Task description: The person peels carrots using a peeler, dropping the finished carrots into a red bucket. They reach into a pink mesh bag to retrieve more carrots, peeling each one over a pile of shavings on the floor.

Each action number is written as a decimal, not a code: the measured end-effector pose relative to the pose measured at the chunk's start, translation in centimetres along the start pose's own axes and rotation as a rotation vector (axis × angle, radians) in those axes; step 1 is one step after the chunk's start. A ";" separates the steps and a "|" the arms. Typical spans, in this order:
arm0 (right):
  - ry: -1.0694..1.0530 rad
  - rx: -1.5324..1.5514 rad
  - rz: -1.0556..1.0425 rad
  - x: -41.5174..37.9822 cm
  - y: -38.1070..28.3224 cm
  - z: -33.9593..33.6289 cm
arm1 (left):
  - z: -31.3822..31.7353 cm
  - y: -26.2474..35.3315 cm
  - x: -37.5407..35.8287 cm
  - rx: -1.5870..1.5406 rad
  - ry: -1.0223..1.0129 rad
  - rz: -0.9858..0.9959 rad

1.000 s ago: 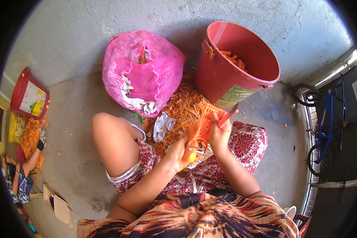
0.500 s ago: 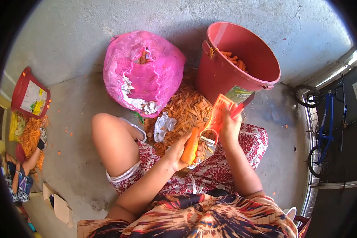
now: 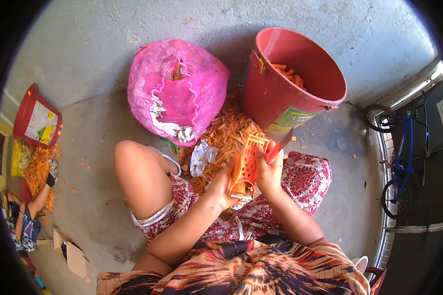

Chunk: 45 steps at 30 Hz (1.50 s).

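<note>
My left hand (image 3: 222, 189) is closed around a carrot (image 3: 238, 189), which is partly hidden behind the lower end of an orange plastic grater-like peeler (image 3: 250, 160). Full of holes, the peeler is gripped in my right hand (image 3: 269, 172). The same hand also holds a red knife (image 3: 280, 146), its tip pointing up and away from me. Below and beyond my hands, a heap of carrot peelings (image 3: 229, 130) covers the floor between my legs. A crumpled white scrap (image 3: 202, 157) lies on the heap.
A pink mesh sack (image 3: 179, 103) stands by the wall, ahead to the left. Beside it is a tall red bucket (image 3: 275, 98) with carrots (image 3: 289, 74) inside. Far left, another person's gloved hand (image 3: 52, 172) is near more peelings and a red bucket (image 3: 37, 116). A blue bicycle (image 3: 404, 162) stands right.
The peeler has come down and toward me, its end now over the carrot. My right hand has moved slightly left and nearer, and the knife tilts more upright.
</note>
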State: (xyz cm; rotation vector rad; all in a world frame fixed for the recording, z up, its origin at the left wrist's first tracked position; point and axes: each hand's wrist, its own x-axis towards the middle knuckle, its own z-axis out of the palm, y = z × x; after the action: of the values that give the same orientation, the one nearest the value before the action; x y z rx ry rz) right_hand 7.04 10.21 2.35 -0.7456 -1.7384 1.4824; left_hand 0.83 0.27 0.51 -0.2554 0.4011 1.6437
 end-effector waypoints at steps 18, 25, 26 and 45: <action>0.038 -0.101 -0.093 2.0 -2.3 -1.8 | -0.1 -0.2 -0.8 0.082 0.095 -0.093; -0.032 0.022 0.014 0.4 -0.2 -0.3 | -0.2 0.1 -0.5 0.092 -0.012 0.019; -0.050 0.054 0.034 0.2 -0.4 -0.1 | -0.4 0.0 -0.1 0.056 -0.012 0.024; 0.004 0.092 0.026 2.3 -2.5 -1.1 | -0.3 0.4 -1.0 0.049 0.004 -0.142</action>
State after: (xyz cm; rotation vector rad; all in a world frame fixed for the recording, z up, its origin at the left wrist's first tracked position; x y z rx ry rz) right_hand 6.64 12.25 5.27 -0.7249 -1.6516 1.5665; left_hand 0.51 -0.81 0.71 -0.2448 0.4159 1.4924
